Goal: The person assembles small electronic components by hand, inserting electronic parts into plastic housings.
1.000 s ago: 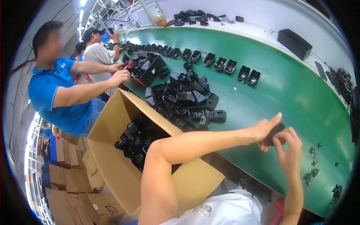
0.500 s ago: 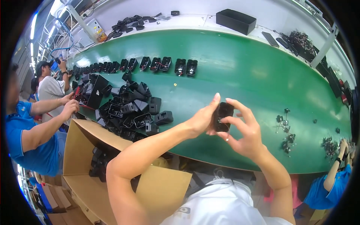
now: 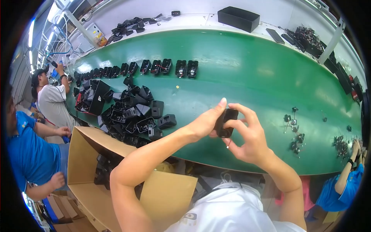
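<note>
A small black plastic housing (image 3: 228,116) is held above the green bench in front of me. My left hand (image 3: 205,123) grips it from the left side, thumb pointing up along its edge. My right hand (image 3: 251,141) closes on its right side, with the fingers bent over the housing and the thumb below. A small white connector (image 3: 228,147) shows beside the right thumb. To the left lies a heap of black housings (image 3: 133,112). On the right are small wired parts (image 3: 294,127) in a loose cluster.
A row of black cases (image 3: 145,66) with wires runs along the bench (image 3: 232,50). A cardboard box (image 3: 168,193) with black parts stands at my left. Co-workers in blue shirts (image 3: 38,147) are on both sides. A black tray (image 3: 239,19) sits on the back ledge.
The housing has turned slightly in my hands, and the right fingers have shifted on it. The co-worker at left has drawn both hands back from the black box on the bench.
</note>
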The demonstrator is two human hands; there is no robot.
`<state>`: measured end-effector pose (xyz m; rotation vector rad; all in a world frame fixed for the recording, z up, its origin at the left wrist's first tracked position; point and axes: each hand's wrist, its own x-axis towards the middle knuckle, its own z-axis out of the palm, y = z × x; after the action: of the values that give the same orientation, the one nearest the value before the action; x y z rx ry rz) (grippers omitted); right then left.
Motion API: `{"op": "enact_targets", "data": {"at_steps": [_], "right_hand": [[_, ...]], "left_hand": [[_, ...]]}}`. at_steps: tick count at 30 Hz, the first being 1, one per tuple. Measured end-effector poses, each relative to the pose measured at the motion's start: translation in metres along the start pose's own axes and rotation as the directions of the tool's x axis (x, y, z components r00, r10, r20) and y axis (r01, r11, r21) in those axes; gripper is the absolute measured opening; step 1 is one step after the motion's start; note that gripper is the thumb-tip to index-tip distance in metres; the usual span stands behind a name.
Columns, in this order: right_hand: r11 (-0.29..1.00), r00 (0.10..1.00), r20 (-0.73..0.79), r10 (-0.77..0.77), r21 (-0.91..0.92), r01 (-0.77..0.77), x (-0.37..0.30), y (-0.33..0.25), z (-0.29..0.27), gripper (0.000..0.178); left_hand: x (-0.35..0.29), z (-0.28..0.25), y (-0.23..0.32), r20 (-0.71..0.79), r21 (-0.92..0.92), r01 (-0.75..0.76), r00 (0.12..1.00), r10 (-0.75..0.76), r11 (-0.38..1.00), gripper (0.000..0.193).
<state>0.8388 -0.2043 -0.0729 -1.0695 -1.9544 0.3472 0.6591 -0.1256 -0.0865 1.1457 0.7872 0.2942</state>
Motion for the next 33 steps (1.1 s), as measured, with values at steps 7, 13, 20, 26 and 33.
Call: {"op": "enact_targets", "data": {"at_steps": [7,13,20,26,33], "right_hand": [[0.974,0.994,0.023,0.108,0.2,-0.11,-0.004,0.031,0.003,0.038],[0.426,0.886,0.278,0.371,0.797,-0.428,-0.005,0.038,0.0,0.03],[0.441,0.886,0.212,0.413,0.804,-0.398,-0.013,0.04,0.006,0.025],[0.872,0.986,0.052,0.16,0.46,-0.166,-0.018,0.044,0.006,0.029],[0.64,0.974,0.036,0.223,0.748,-0.175,-0.011,0.049,0.018,0.036]], "left_hand": [[-0.004,0.0,0.013,0.077,-0.018,-0.128,0.989,0.129,0.992,0.061],[-0.002,-0.01,0.011,-0.047,0.202,-0.113,0.991,0.125,0.973,0.057],[-0.006,0.005,0.007,-0.084,-0.087,-0.035,0.996,0.027,0.996,0.063],[-0.007,0.016,0.01,-0.072,-0.183,-0.083,0.995,0.071,0.98,0.056],[-0.008,0.001,0.02,0.005,0.041,-0.083,0.997,0.083,0.996,0.055]]}}
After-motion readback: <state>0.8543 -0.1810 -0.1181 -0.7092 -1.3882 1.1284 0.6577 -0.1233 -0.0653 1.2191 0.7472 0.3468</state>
